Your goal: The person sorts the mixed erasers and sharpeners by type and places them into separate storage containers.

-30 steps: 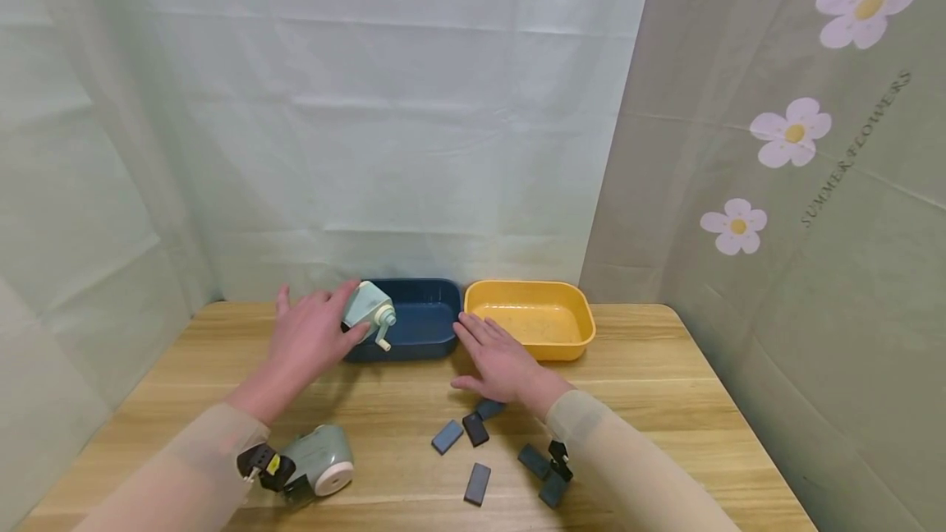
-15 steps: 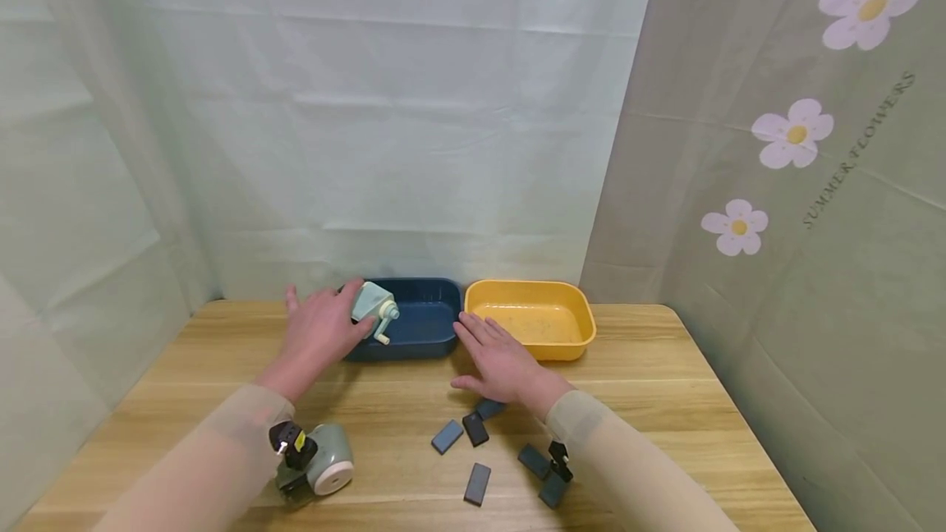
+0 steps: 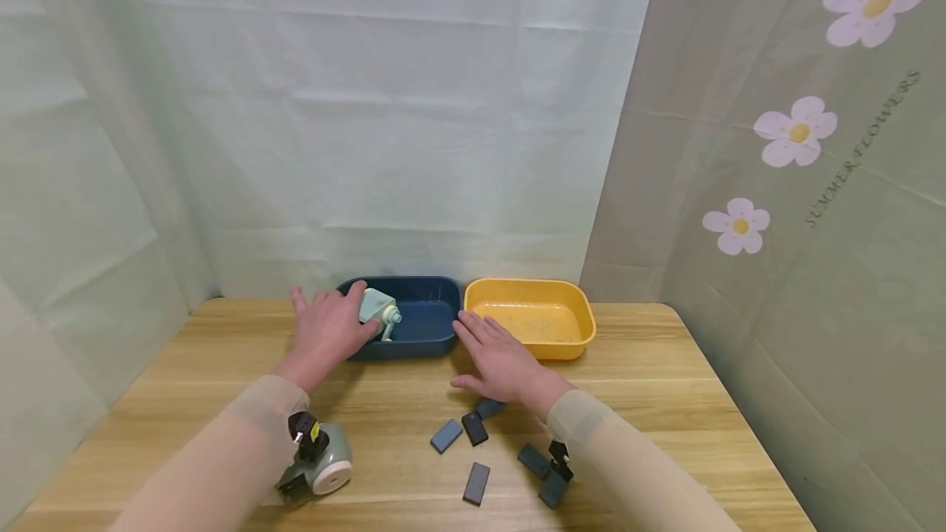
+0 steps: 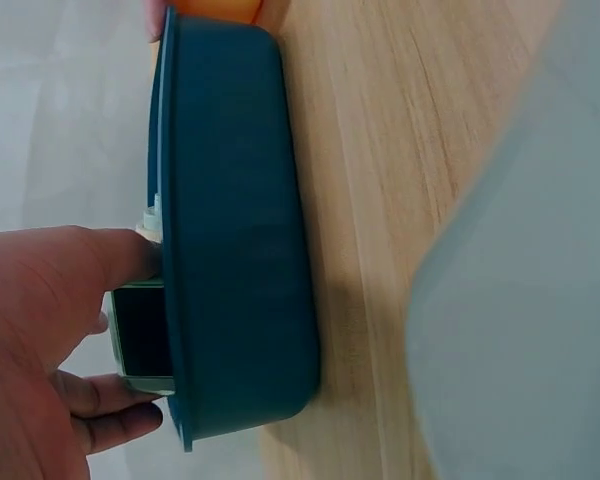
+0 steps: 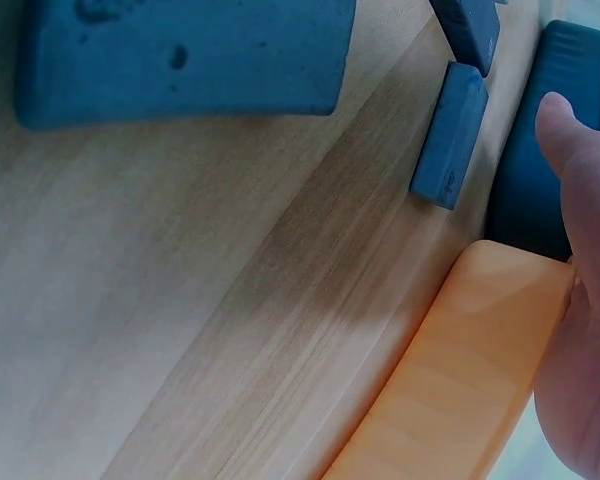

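My left hand (image 3: 328,333) grips a pale blue-green pencil sharpener (image 3: 378,307) with a small hand crank, thumb on one side and fingers on the other. It is lowered into the left end of the dark blue bin (image 3: 436,346). In the left wrist view, the sharpener's dark window (image 4: 143,330) shows at the bin's rim, and its lower part is hidden behind the wall. My right hand (image 3: 497,360) has its fingers extended, the tips resting where the blue bin and the yellow bin (image 3: 584,335) meet. It holds nothing.
Several dark rectangular blocks (image 3: 476,483) lie on the wooden table (image 3: 399,474) before the bins. A grey-green rounded object with a pale round end (image 3: 332,477) lies near my left forearm, partly hidden by it. A pale curtain (image 3: 414,146) hangs behind the bins.
My left hand has moved right and slightly down with the pencil sharpener, from over the blue bin's left rim to inside it. The right hand has stayed in place.
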The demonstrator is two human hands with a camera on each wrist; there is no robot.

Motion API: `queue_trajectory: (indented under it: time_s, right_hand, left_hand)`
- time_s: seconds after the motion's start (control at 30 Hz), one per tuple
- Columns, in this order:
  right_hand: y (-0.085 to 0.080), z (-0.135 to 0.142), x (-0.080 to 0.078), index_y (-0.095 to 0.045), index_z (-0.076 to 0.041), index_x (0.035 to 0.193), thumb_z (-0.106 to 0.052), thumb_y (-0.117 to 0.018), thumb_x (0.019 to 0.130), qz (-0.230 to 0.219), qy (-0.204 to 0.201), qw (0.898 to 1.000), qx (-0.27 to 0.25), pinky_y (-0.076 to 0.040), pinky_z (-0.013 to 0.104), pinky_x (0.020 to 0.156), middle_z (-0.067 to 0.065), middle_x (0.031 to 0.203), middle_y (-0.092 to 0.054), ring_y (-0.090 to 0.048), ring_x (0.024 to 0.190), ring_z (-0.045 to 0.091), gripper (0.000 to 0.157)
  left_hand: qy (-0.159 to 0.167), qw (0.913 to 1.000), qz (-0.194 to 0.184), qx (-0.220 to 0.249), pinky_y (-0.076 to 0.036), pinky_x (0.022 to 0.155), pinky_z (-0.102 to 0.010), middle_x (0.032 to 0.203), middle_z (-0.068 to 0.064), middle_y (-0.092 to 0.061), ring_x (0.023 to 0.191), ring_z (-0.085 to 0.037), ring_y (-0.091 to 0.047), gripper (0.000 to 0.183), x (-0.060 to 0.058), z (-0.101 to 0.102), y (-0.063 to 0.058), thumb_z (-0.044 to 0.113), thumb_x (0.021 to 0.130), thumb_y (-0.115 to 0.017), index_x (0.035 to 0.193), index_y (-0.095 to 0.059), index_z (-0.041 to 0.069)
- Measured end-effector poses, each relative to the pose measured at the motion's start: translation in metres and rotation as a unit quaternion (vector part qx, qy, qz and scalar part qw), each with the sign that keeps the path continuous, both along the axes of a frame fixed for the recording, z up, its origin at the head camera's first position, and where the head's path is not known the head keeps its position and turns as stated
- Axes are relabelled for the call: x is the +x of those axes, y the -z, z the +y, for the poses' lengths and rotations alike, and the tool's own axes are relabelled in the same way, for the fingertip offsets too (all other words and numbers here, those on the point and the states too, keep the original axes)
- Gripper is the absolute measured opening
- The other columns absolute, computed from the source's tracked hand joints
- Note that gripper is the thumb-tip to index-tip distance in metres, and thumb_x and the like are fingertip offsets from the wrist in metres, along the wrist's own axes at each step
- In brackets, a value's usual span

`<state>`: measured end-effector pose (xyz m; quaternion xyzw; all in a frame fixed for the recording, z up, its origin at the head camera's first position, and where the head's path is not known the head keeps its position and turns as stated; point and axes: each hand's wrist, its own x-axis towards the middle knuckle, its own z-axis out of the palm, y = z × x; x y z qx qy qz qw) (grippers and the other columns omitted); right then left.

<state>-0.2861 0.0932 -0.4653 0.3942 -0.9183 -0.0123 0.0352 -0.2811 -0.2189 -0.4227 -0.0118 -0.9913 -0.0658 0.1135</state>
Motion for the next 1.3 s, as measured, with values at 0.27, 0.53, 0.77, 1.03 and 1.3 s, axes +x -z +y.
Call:
queue_trajectory:
  time_s: [0.27,0.53,0.77,1.03,1.3]
  right_hand:
    - [-0.001,0.000,0.002,-0.024,-0.004,0.175,-0.067,-0.059,0.108,0.002,0.000,1.000,0.003,-0.013,0.044,0.137,0.017,0.182,-0.020,-0.017,0.169,0.027,0.099]
    - [-0.002,0.000,0.003,-0.024,-0.003,0.175,-0.066,-0.060,0.108,-0.005,-0.003,1.000,-0.007,-0.014,0.046,0.137,0.018,0.182,-0.020,-0.018,0.169,0.028,0.099]
    - [-0.002,0.000,0.004,-0.023,-0.003,0.175,-0.065,-0.061,0.108,-0.009,-0.002,1.000,-0.008,-0.012,0.045,0.137,0.018,0.183,-0.019,-0.017,0.169,0.028,0.099]
    - [0.000,-0.001,0.005,-0.024,-0.005,0.176,-0.068,-0.059,0.107,-0.009,0.002,1.000,0.000,-0.013,0.044,0.137,0.016,0.183,-0.020,-0.017,0.169,0.027,0.099]
    - [0.001,0.000,0.005,-0.025,-0.003,0.175,-0.066,-0.061,0.108,-0.009,-0.001,1.000,-0.009,-0.014,0.044,0.137,0.018,0.182,-0.021,-0.019,0.169,0.028,0.099]
  left_hand:
    - [0.005,1.0000,-0.003,-0.004,-0.008,0.118,-0.089,0.108,-0.030,-0.074,0.114,-0.058,-0.064,0.071,-0.002,0.001,0.008,0.041,0.100,-0.079,0.157,-0.055,0.006]
    - [0.004,0.9998,-0.009,-0.017,-0.002,0.117,-0.090,0.107,-0.028,-0.075,0.116,-0.059,-0.064,0.065,-0.003,0.002,0.014,0.040,0.098,-0.085,0.152,-0.063,0.011]
    - [-0.001,0.9989,-0.034,-0.033,0.002,0.116,-0.091,0.107,-0.027,-0.076,0.119,-0.059,-0.063,0.059,-0.003,0.005,0.011,0.046,0.099,-0.082,0.143,-0.071,0.008]
    - [-0.005,0.9961,-0.077,-0.043,0.002,0.115,-0.093,0.105,-0.028,-0.073,0.122,-0.060,-0.062,0.064,0.004,0.008,0.005,0.055,0.102,-0.076,0.141,-0.070,0.004]
    - [0.010,0.9938,-0.099,-0.050,0.001,0.117,-0.091,0.139,-0.035,-0.062,0.137,-0.057,-0.053,0.068,0.009,0.011,0.001,0.058,0.106,-0.068,0.149,-0.067,0.005]
